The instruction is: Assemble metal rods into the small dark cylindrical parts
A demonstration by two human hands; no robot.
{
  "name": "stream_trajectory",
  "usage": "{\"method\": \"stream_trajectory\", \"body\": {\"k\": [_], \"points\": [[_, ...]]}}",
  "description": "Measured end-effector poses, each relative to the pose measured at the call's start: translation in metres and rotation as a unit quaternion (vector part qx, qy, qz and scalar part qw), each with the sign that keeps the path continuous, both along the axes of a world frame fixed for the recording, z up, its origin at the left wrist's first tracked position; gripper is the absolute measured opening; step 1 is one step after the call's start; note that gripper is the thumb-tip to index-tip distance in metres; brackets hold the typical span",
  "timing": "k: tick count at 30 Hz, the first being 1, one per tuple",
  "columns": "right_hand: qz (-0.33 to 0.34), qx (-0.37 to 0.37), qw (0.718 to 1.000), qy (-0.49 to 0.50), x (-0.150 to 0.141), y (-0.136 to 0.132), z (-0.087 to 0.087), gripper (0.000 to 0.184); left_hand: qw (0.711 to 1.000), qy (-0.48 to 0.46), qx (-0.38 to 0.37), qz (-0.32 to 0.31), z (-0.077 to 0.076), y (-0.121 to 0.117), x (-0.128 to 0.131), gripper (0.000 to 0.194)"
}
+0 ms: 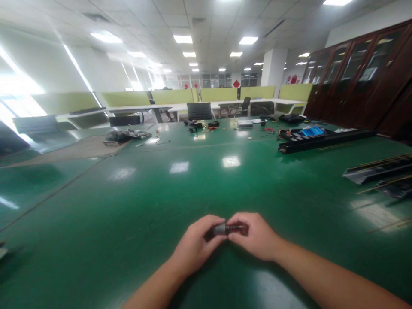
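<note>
Both hands meet at the lower middle of the view, just above or on a green tabletop (154, 193). Between the thumb and fingers of my left hand (198, 242) is a small grey cylinder (220, 229) lying sideways. My right hand (257, 236) pinches a thin, dark, ridged piece with a reddish end (237, 228), in line with the cylinder. The two parts touch or nearly touch; I cannot tell whether they are joined. Fingers hide portions of both, and their exact kind is too small to make out.
Long black channels (322, 139) holding a blue packet (312, 131) lie at the far right. Nearer are metal rails (376, 169) with thin brass-coloured rods. Cables and small parts (199, 124) sit at the far edge, and a cluttered bundle (125, 135) at far left.
</note>
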State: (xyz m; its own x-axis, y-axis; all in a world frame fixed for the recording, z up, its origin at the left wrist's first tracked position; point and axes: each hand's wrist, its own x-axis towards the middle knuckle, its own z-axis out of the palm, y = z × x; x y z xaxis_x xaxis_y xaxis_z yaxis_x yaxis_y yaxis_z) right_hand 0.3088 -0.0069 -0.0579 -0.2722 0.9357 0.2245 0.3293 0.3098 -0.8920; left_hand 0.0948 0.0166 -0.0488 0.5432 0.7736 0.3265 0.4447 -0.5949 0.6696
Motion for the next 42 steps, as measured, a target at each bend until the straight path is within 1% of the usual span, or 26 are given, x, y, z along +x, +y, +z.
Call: {"method": "stream_trajectory", "body": {"k": [4,10,19,34,42], "points": [[-0.005,0.006,1.0,-0.013,0.0007,-0.0003,0.0011,0.015,1.0,0.009,0.001,-0.005,0.0006,-0.0014,0.001,0.024],[-0.008,0.005,1.0,-0.01,0.001,0.0,0.0032,0.009,1.0,0.014,0.002,-0.007,-0.0012,-0.0008,0.0017,0.026],[-0.006,0.005,1.0,-0.012,0.0029,0.0005,0.0035,0.009,0.999,0.023,0.023,0.011,-0.0035,-0.0016,0.0005,0.027],[-0.004,-0.001,1.0,-0.006,0.002,-0.0002,0.0053,0.006,0.999,0.02,0.044,0.002,-0.0025,-0.0028,0.0007,0.026],[-0.008,-0.011,1.0,-0.018,0.0028,0.0008,0.003,0.006,0.999,0.023,0.046,0.012,0.0015,-0.0036,0.0018,0.026]]}}
